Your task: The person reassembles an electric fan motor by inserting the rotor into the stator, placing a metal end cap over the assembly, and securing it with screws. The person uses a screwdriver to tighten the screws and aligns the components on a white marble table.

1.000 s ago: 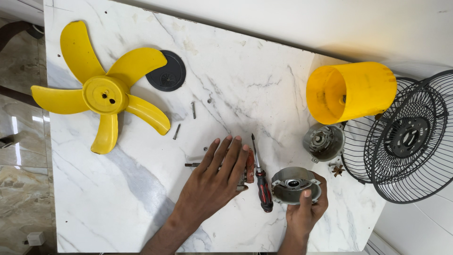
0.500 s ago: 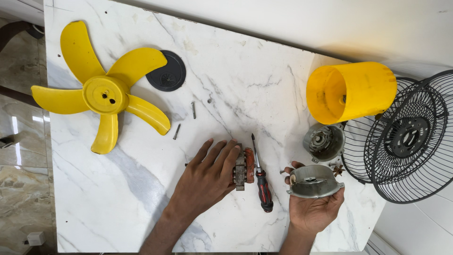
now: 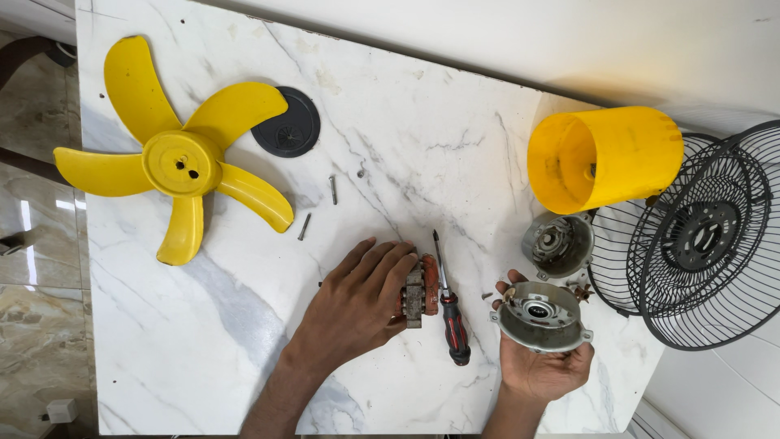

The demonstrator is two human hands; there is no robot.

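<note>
Left hand (image 3: 361, 297) lies palm-down on the marble table (image 3: 203, 358), fingers curled over the motor core (image 3: 420, 294), gripping it against the tabletop. The core sits near the table's near edge, about centre, copper windings showing at its right side.

Right hand (image 3: 543, 366) is palm-up, clear of the table, cupping the grey motor cover (image 3: 542, 315) from below; fingers wrap its near rim, thumb on the left edge. The cover is tilted slightly, open face up.

A red-and-black screwdriver (image 3: 448, 307) lies on the table between the two hands, just right of the core, tip pointing far.

Second grey housing half (image 3: 557, 244) rests on the table just beyond the held cover, touching the wire guard (image 3: 691, 236), which overhangs the table's right edge. Yellow shroud (image 3: 605, 158) lies on its side at far right, open end facing left.

Yellow five-blade fan (image 3: 175, 158) is flat at far left, with a black round cap (image 3: 286, 123) just to its right, partly tucked under one blade. Two loose screws (image 3: 332, 189) lie between the fan and the left hand.
</note>
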